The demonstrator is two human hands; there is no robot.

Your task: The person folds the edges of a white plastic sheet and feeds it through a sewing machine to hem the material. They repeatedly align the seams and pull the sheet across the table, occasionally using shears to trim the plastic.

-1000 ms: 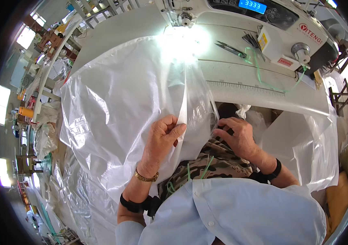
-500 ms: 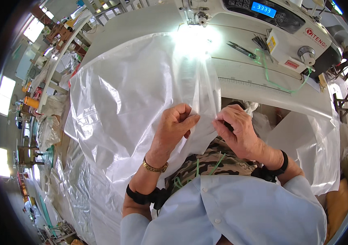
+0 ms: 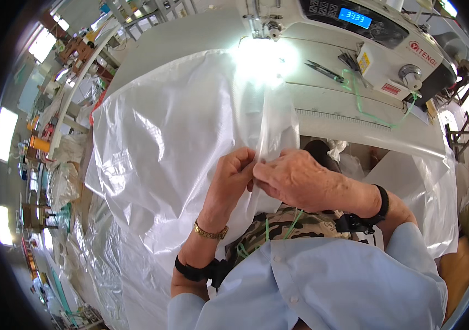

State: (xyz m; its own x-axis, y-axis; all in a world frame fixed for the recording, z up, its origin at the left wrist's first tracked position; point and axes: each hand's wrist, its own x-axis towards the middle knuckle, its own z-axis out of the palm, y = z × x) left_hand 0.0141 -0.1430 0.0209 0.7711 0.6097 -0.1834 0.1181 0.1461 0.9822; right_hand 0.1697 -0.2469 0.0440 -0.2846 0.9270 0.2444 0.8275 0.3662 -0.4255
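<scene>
A large sheet of translucent white plastic [image 3: 168, 126] spreads over the sewing table and hangs off its front edge toward my lap. Its far end runs under the lit needle area of a white sewing machine [image 3: 322, 33]. My left hand [image 3: 234, 175] pinches a folded edge of the sheet. Close against it, my right hand [image 3: 295, 179] is closed with its fingertips on the same fold. The fingertips of both hands nearly meet, and the back of my right hand hides part of the fold. Glare whitens the needle area, so the stitching there cannot be seen.
Dark thread snips [image 3: 326, 71] and a green cord [image 3: 359, 102] lie right of the needle. A ruler strip [image 3: 344, 116] runs along the table front. More plastic sheeting [image 3: 410, 192] hangs at right, and crumpled plastic [image 3: 100, 247] lies at lower left.
My right hand has moved left, from the sheet's right side to my left hand. The gap between the hands has closed, and the plastic between them is gathered more narrowly.
</scene>
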